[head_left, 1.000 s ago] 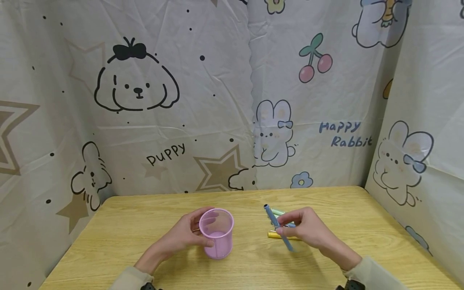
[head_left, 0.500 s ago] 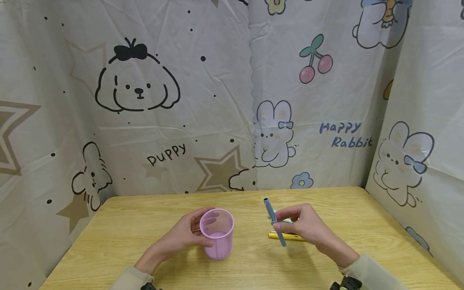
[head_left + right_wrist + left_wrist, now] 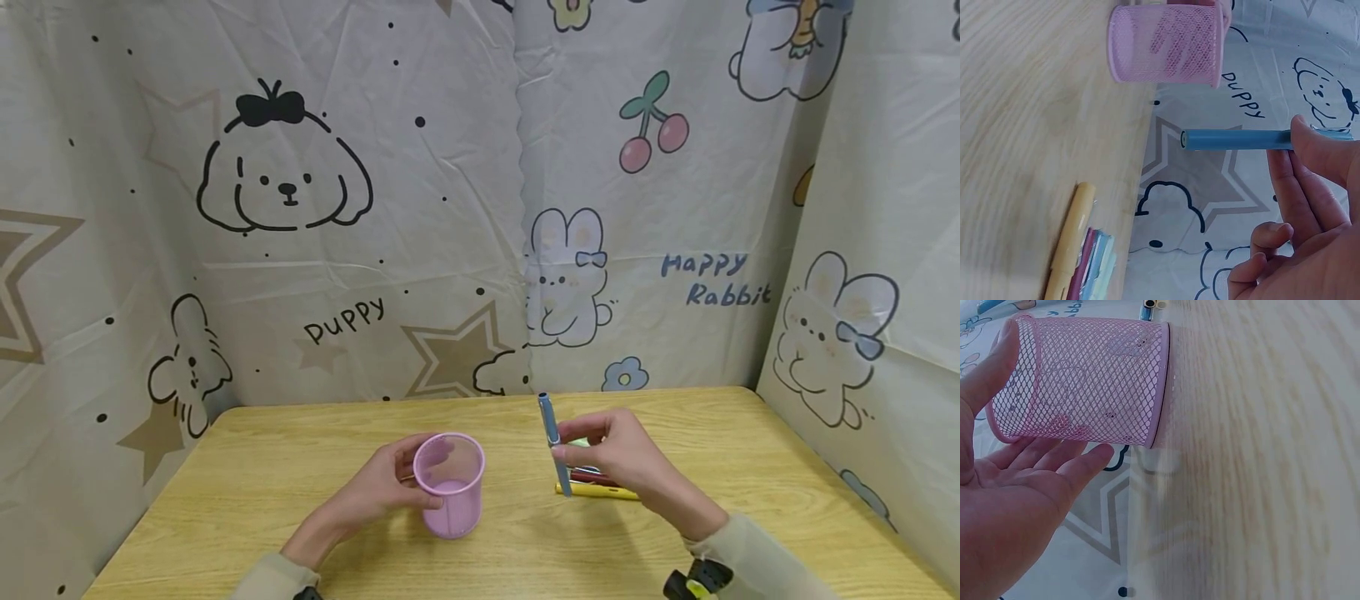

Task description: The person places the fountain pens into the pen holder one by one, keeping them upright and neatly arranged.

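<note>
My left hand [image 3: 375, 487] holds a pink mesh pen holder [image 3: 457, 510] that stands upright on the table, thumb on the near side and fingers behind. In the left wrist view the holder's mesh wall [image 3: 1094, 381] lies between thumb and fingers. Between thumb and fingertips my right hand [image 3: 618, 454] pinches a blue pen [image 3: 550, 423], nearly upright, its clip end up. The right wrist view shows the lower end of the pen [image 3: 1229, 139] raised off the table. Below that hand lie a yellow pen [image 3: 603, 492] and a dark red pen [image 3: 592, 478].
Beside the yellow pen [image 3: 1071, 244] and dark red pen [image 3: 1080, 269], blue and pale green pens [image 3: 1105, 269] lie together on the wooden table [image 3: 300, 450]. A printed cloth [image 3: 442, 208] hangs behind the table and along both sides.
My right hand has lifted the blue pen and brought it leftward, toward the pen holder, turning it more upright. The dark red pen has come into sight. My left hand and the holder stay put.
</note>
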{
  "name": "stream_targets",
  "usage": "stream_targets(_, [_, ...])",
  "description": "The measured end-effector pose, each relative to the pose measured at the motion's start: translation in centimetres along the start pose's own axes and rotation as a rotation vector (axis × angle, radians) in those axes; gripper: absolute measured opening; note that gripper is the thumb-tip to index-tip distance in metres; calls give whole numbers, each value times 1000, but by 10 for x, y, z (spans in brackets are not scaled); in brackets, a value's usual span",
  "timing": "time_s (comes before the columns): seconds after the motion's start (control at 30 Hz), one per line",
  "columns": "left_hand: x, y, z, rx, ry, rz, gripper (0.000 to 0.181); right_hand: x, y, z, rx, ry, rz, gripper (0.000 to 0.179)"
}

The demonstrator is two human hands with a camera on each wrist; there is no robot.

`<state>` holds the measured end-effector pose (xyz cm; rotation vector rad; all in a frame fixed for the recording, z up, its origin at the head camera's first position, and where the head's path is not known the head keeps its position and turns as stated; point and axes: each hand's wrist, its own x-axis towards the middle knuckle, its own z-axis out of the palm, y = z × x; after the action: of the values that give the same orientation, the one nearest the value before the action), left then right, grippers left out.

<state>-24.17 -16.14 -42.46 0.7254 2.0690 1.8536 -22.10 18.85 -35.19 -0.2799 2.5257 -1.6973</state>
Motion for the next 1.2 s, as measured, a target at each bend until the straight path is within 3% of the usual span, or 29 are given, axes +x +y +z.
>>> stream_targets(0.5, [0,-1,4,-10,42,15,81,9,-19,12,-54,11,-100,27])
stream_targets(1.2, [-1,0,6,8,65,5,78,22,-40,37,25,-31,-145,26])
